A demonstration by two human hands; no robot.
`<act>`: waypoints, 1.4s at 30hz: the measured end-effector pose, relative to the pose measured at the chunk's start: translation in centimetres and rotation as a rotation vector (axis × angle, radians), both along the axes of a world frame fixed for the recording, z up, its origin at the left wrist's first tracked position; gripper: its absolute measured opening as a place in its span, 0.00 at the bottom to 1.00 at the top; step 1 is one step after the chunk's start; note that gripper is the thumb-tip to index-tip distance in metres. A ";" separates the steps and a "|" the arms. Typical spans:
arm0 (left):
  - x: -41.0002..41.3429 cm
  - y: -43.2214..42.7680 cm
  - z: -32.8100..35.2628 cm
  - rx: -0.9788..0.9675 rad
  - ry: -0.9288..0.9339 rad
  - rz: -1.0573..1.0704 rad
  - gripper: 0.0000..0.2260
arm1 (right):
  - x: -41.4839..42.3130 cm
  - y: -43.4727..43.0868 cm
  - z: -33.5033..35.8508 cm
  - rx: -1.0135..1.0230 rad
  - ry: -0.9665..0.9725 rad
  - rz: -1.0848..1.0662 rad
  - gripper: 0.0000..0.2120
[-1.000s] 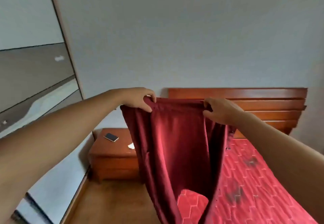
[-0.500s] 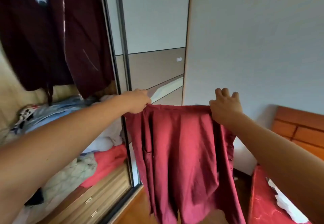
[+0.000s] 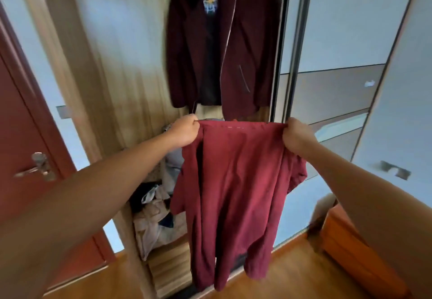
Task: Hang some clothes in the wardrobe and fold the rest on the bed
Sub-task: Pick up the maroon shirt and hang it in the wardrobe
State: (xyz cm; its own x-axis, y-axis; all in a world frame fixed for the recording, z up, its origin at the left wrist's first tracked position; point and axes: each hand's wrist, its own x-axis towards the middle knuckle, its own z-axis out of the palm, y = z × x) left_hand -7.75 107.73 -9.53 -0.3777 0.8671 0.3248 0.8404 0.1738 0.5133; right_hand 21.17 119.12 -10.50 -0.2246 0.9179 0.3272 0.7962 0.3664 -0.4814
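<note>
- The wardrobe (image 3: 131, 64) now fills the view, with one compartment open beside its one sliding door (image 3: 327, 88). A second ago the person faced the bed's headboard. The turn suggests this piece is meant for hanging, not folding.
- One red room door (image 3: 21, 135) stands at the left, with one metal handle (image 3: 37, 167).
- One dark maroon jacket (image 3: 245, 53) hangs in the open compartment over a darker printed layer. I cannot tell whether that layer is a separate garment.
- One red garment (image 3: 233, 193), the task's thing, hangs in the air in front of the opening, below the jacket. It is stretched by its top edge as it was a second ago, and its lower end hangs near the floor (image 3: 292, 273).
- One loose heap of clothes (image 3: 152, 209) lies on a lower shelf, partly behind the garment.
- Two hands are in view. The left hand (image 3: 184, 132) pinches the garment's top left corner, and the right hand (image 3: 297, 138) is curled round the top right corner.
- No free hanger is visible, so I judge that finding one comes next.
</note>
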 end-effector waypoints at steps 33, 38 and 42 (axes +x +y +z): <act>-27.7 11.7 15.0 -0.172 0.481 0.866 0.13 | -37.7 25.8 15.6 0.364 -0.185 0.451 0.19; -30.9 13.8 19.2 0.058 0.483 0.946 0.14 | -42.0 27.6 21.1 0.461 0.104 0.421 0.20; -33.7 15.3 20.7 0.243 0.474 0.973 0.13 | -45.5 28.5 23.7 0.566 0.314 0.459 0.15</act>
